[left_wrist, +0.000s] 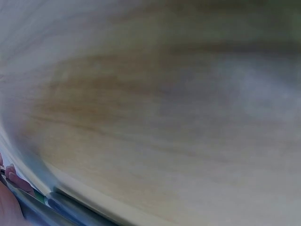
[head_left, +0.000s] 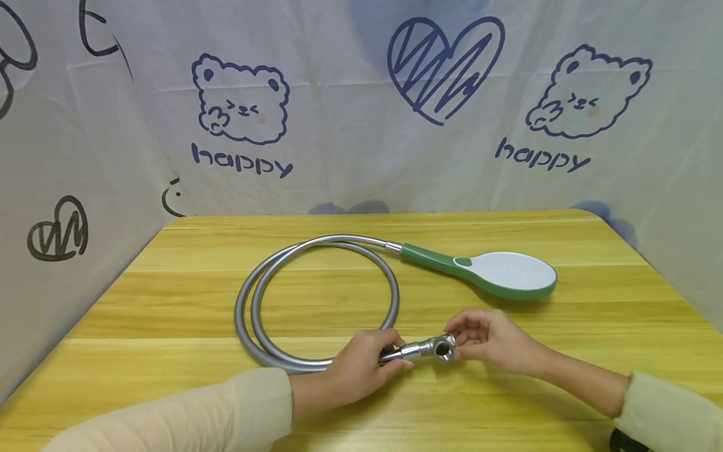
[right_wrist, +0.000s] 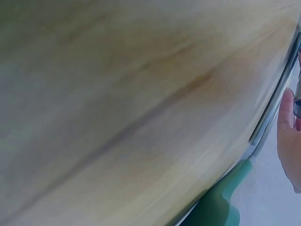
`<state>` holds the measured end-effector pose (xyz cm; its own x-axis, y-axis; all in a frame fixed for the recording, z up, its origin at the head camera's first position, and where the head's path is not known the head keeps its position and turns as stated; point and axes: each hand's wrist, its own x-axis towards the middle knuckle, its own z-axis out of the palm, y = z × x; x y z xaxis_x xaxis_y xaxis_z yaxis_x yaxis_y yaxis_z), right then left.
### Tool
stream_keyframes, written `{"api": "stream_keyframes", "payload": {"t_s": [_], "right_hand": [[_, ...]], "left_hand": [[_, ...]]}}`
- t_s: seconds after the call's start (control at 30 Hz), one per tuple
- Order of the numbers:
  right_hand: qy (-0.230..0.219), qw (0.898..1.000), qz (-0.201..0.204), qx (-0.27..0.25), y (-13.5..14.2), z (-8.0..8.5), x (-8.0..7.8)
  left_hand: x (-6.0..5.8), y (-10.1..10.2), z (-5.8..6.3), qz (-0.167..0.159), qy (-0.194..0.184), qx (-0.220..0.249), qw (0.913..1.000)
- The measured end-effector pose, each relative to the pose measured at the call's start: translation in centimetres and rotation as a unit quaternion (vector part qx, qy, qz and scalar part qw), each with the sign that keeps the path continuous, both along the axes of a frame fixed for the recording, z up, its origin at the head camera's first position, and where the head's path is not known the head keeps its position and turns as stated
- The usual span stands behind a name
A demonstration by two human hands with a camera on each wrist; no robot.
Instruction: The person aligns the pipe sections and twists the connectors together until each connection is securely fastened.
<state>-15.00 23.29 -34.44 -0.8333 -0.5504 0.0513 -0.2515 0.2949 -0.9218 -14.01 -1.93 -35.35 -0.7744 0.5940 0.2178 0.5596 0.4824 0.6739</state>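
Note:
In the head view, my left hand [head_left: 357,369] grips the end of a grey shower hose [head_left: 393,292] near the table's front. A chrome tee-shaped fitting [head_left: 435,346] sits at that hose end, one round opening facing the camera. My right hand [head_left: 499,342] pinches the fitting's right side between thumb and fingers. At the hose's other end lies a green and white shower head [head_left: 515,271], face up beyond the right hand. Only the edge of the right hand [right_wrist: 290,146] and a threaded bit of the fitting [right_wrist: 297,107] appear in the right wrist view.
The hose lies in loops on the yellow wood-grain table [head_left: 186,295]. A white cloth [head_left: 339,150] with blue drawings hangs behind the table and along its sides. Blurred tabletop fills most of both wrist views.

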Motion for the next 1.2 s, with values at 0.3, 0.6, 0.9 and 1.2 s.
{"api": "stream_keyframes", "payload": {"t_s": [0.3,0.6,0.9,1.2], "right_hand": [[0.009,1.0,0.021,-0.006,0.21,-0.16,-0.12],[0.007,0.999,0.043,-0.028,0.24,-0.24,-0.17],[-0.011,0.999,0.049,-0.022,0.14,-0.27,-0.16],[-0.039,0.999,0.031,-0.01,-0.28,0.02,-0.12]], "left_hand": [[0.04,0.02,-0.05,0.002,0.002,-0.003,1.0],[0.05,0.02,-0.13,0.001,0.006,0.003,1.0],[0.07,0.01,0.0,-0.002,0.011,0.001,0.9999],[0.05,0.01,0.09,-0.009,0.013,0.005,0.9999]]}}
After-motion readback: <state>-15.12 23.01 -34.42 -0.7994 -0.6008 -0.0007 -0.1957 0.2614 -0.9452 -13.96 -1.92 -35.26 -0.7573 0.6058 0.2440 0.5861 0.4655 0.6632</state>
